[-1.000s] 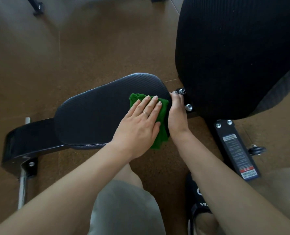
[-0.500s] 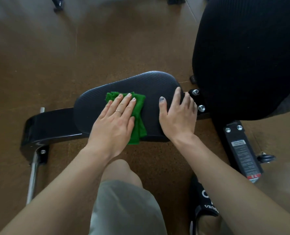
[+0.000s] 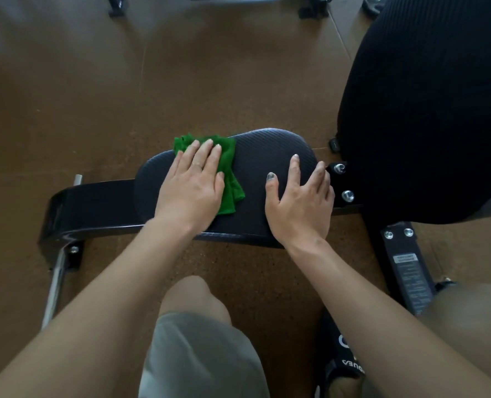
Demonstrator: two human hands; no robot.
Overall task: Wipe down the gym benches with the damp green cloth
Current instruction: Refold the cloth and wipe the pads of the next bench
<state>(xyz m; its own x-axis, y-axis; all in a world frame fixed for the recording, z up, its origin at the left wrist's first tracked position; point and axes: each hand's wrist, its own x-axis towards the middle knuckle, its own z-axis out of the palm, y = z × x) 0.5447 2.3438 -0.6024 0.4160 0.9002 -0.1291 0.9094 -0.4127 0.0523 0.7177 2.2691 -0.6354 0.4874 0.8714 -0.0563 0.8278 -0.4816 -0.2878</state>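
Left hand (image 3: 191, 186) flat, fingers straight, pressing the green cloth (image 3: 227, 170) onto the far left part of the seat pad (image 3: 255, 162) — no curled grip, likely so the palm spreads pressure. Right hand (image 3: 299, 202) splayed open on the pad's right end, probably steadying it. Backrest (image 3: 428, 110) stands just beyond, likely unwiped.

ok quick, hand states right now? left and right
Left hand: open, flat fingers pressing the green cloth onto the seat pad.
Right hand: open, fingers spread, resting on the seat pad, holding nothing.
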